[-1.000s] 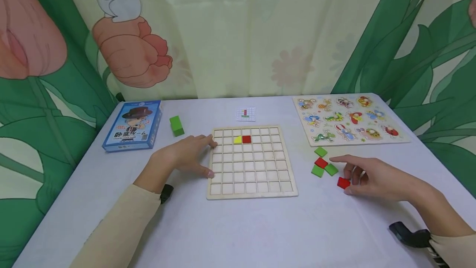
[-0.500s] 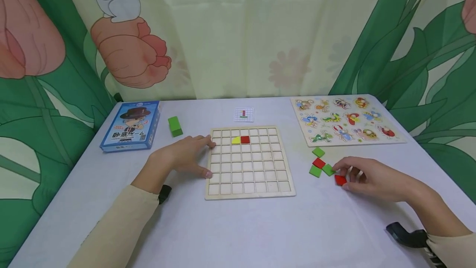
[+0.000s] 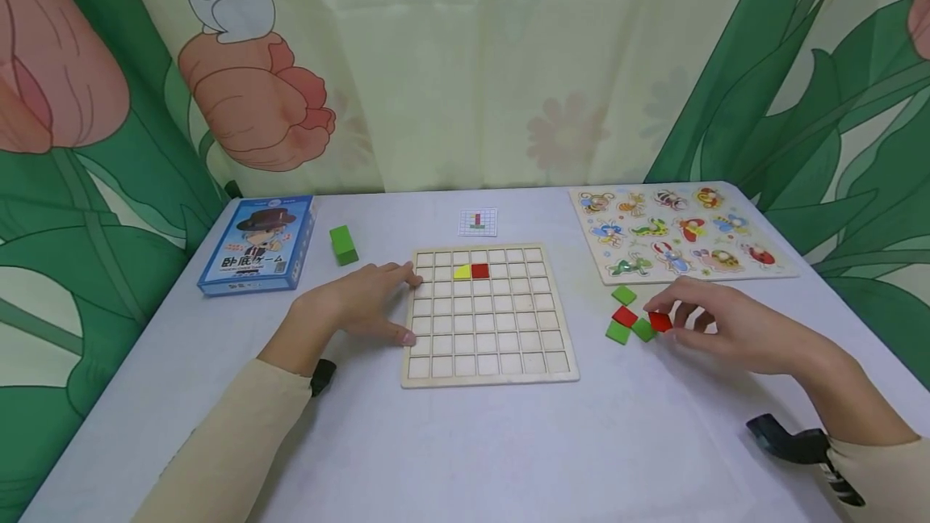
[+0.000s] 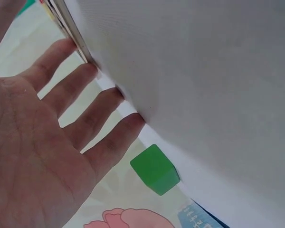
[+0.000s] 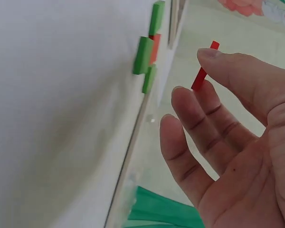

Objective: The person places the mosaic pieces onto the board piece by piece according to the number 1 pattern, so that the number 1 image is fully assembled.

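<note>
The right hand (image 3: 734, 325) pinches a red tile (image 3: 659, 322) above the desk (image 3: 508, 458), near three green tiles (image 3: 623, 294) and a second red piece (image 3: 625, 316). The left hand (image 3: 359, 303), fingers relaxed and spread, touches the left edge of a grid board (image 3: 487, 345), where a yellow piece (image 3: 462, 272) sits beside a red square (image 3: 480, 270).

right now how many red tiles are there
3: one red tile on the grid board, a second among the green tiles, a third pinched by the right hand.

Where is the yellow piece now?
In the head view, the yellow piece lies toward the far edge of the grid board, immediately left of a red tile.
</note>
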The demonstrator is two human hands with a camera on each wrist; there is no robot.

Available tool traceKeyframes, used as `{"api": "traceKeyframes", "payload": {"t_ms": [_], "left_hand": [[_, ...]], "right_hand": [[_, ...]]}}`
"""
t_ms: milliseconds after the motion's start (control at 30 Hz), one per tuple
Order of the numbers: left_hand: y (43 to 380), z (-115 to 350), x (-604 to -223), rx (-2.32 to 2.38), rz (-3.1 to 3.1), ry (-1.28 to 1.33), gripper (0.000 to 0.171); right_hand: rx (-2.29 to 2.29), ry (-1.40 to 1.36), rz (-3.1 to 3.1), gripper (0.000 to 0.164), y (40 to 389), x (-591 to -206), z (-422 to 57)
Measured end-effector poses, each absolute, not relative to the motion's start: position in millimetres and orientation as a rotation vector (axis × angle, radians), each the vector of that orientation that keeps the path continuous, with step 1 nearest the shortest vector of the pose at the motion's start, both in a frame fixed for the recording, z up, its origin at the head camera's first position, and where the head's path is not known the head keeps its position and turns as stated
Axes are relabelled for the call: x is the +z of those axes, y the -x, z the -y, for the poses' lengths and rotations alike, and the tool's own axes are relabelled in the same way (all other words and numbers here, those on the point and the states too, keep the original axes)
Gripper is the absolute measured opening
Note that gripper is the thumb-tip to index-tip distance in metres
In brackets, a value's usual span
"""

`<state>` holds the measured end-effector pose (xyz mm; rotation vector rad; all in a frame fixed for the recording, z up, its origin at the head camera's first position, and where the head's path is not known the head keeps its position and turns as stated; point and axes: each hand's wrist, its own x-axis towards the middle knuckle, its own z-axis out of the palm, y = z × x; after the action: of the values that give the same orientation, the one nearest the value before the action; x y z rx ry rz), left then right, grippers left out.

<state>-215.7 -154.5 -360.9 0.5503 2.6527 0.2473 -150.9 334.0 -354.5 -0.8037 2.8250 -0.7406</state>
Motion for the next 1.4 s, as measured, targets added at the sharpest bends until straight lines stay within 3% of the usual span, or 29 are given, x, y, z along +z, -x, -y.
{"api": "traceKeyframes", "payload": {"t_ms": [400, 1400], "left_hand": [[217.9, 156.7, -363.2, 0.254, -2.653, -0.569, 0.093], [216.5, 154.4, -362.3, 0.247, -2.655, -0.57, 0.094]], "right_hand": [[-0.872, 1.052, -2.796, 0.041, 167.2, -349.6, -317.3], [-1.178, 1.138, -2.668, 0.037, 196.5, -352.8, -262.6]]}}
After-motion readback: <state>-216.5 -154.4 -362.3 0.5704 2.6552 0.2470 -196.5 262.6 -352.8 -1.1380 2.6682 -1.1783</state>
